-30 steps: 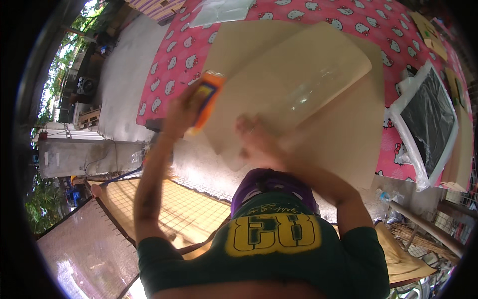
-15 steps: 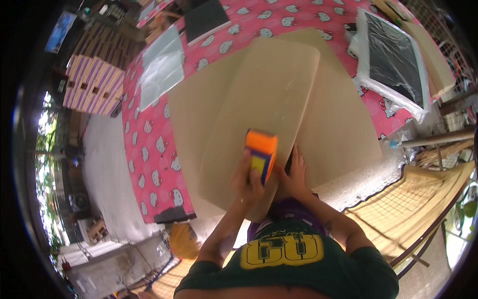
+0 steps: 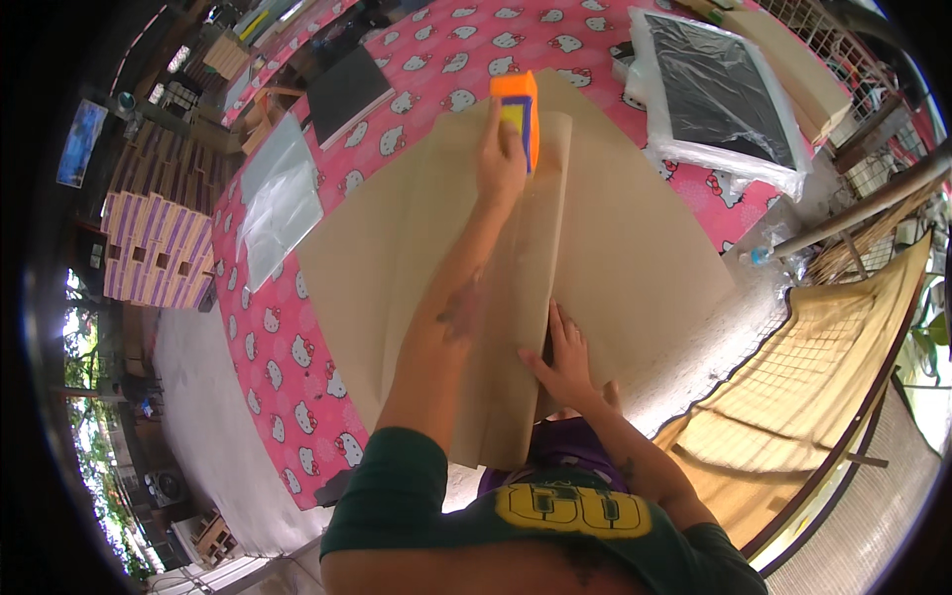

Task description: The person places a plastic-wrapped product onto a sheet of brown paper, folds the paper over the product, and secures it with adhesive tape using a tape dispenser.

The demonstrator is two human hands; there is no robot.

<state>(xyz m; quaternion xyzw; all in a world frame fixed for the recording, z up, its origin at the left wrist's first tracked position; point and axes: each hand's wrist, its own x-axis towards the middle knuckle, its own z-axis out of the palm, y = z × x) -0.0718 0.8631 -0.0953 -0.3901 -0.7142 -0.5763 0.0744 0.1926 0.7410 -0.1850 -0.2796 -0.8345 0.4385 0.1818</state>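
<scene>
A large sheet of brown kraft paper (image 3: 635, 248) lies on the table, with a long flap (image 3: 476, 297) folded over its middle. My left hand (image 3: 501, 164) is closed round an orange block-shaped object (image 3: 515, 87) with a purple and yellow side; its exact kind I cannot make out. This hand reaches far forward, over the far end of the flap. Nearer to me, my right hand (image 3: 565, 357) rests at the flap's right edge. Its fingers are stretched out and the thumb is apart, touching the paper by a dark gap under the fold.
A pink patterned cloth (image 3: 297, 347) covers the table. At the right lies a dark panel in clear plastic (image 3: 729, 94); at the left, a clear plastic sheet (image 3: 283, 203) and a black flat panel (image 3: 347, 89). Stacked boxes (image 3: 159, 248) stand beyond the left edge.
My left hand has slid the orange object forward along the flap, from near its close end to its far end. My right hand stays by the fold's edge. The view has shifted.
</scene>
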